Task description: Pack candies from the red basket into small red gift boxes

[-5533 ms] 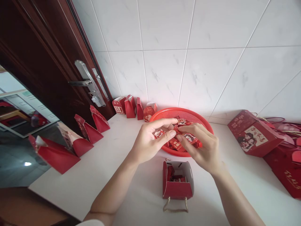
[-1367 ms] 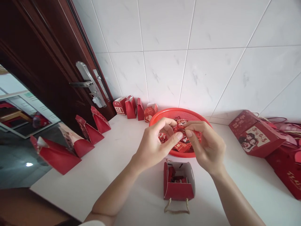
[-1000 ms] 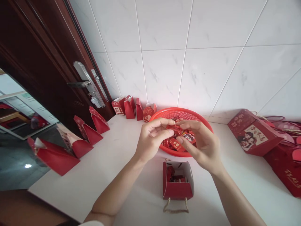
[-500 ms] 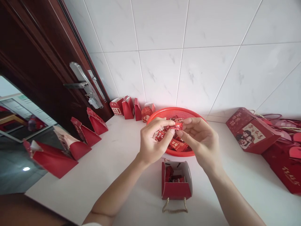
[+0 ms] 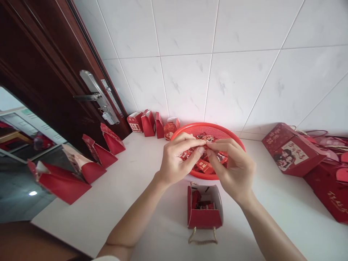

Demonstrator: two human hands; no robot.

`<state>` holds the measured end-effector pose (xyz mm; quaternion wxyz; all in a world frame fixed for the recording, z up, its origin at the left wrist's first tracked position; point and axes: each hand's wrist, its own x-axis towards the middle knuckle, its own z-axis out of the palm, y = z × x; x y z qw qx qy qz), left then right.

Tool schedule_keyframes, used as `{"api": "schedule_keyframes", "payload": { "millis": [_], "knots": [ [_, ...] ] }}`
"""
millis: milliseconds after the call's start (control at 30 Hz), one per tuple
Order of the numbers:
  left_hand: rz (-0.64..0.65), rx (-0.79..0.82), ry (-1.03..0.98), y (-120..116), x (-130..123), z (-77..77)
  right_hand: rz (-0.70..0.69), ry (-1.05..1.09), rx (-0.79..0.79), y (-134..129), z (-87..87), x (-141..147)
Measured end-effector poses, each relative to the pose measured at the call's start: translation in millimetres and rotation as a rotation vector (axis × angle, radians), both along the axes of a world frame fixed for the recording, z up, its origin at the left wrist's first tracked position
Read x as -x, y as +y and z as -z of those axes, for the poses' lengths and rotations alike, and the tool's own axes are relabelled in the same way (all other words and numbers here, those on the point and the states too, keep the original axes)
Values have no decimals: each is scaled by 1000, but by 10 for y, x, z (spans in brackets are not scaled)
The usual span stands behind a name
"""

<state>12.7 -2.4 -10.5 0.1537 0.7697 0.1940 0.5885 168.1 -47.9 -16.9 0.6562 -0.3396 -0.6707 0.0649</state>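
Both hands are closed in a fine pinch over a red mesh basket, the fingertips of the left hand and the right hand meeting at one spot, thumbs below and index fingers above. They grip a small red-wrapped sweet between them, above the heap in the basket; the fingers cover nearly all of it, so only a scrap of red shows and its shape and print cannot be made out. The loose wrapped sweets beneath are mostly glossy red: one flat packet near the front carries pale gold characters, and others bear white and black printing. Just in front of the basket, on the white tabletop, an open carton stands with its mouth up. It is dark red outside and pale inside, with narrow slots in the far inner wall, and a twisted cord handle lies flat on the near side. A few red-wrapped sweets rest on its floor. Four small red favour boxes stand along the tiled wall, and four peaked red boxes line the table's left edge. At the right sits a larger tilted red gift box with a picture of a dark-haired couple, beside a red package with gold lettering.
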Motion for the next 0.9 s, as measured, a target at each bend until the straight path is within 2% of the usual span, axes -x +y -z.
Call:
{"api": "schedule_keyframes", "payload": {
  "millis": [100, 233, 367, 567, 733, 900],
  "knots": [
    [6, 81, 2, -7, -6, -2, 26, -8, 1, -7, -22, -20],
    [-57, 86, 5, -26, -31, 17, 72, -4, 117, -3, -29, -46],
    [-165, -28, 2, -42, -63, 40, -13, 83, 222, 4, -20, -27],
    [-246, -150, 38, -57, -74, 61, -160, 329, 269, 5, -30, 13],
    [-157, -209, 131, -30, -12, 32, -125, 329, 266, 14, -18, -22],
    [-63, -158, 126, 2, 25, -2, -131, 288, 268, 13, -21, -39]
  ]
}}
